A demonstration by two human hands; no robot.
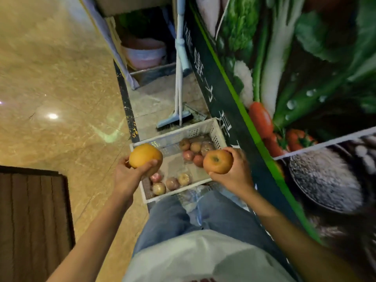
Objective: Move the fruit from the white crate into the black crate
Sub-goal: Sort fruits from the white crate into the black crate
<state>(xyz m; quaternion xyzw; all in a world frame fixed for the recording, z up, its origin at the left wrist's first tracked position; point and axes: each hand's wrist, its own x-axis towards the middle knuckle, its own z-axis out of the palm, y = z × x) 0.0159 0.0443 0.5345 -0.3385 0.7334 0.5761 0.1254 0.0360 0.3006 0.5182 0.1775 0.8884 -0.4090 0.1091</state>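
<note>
Crate (179,130): near rim partly hidden by jeans (173,216); left rim partly covered by the left fruit (145,156) and left hand (127,176).
Left hand: fingers mostly behind its fruit; one digit shows across the front.
Right hand (236,171): motion-blurred; fingertips hidden behind the right fruit (217,161).
Small fruit (188,155) in the crate: blurred, kind indeterminate.
Mat (32,210): cut off by the left edge.
Broom (179,78): handle cut off by the top edge.
Banner (284,78): text blurred, illegible.
</note>
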